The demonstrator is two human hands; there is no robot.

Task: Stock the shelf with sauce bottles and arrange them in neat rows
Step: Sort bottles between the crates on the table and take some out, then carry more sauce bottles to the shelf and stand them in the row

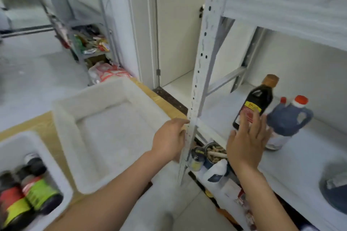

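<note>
**Dark sauce bottle on the shelf, right hand spread at its label**

Right of the shelf post (199, 80), the dark sauce bottle (259, 97) stands tilted on the shelf (300, 155), beside a blue jug (289, 120). The right hand (246, 142), fingers straight and spread, is at the bottle's label. The left hand (169, 137) meets the post; whether it grips the post cannot be told.

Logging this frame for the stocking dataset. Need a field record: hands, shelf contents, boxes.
left hand: at shelf post, grip unclear
right hand: open, fingers spread over dark bottle label
shelf: dark bottle and blue jug standing side by side
centre foam box: empty
left foam box: sauce bottles lying inside
task state: bottles left to stock
</note>
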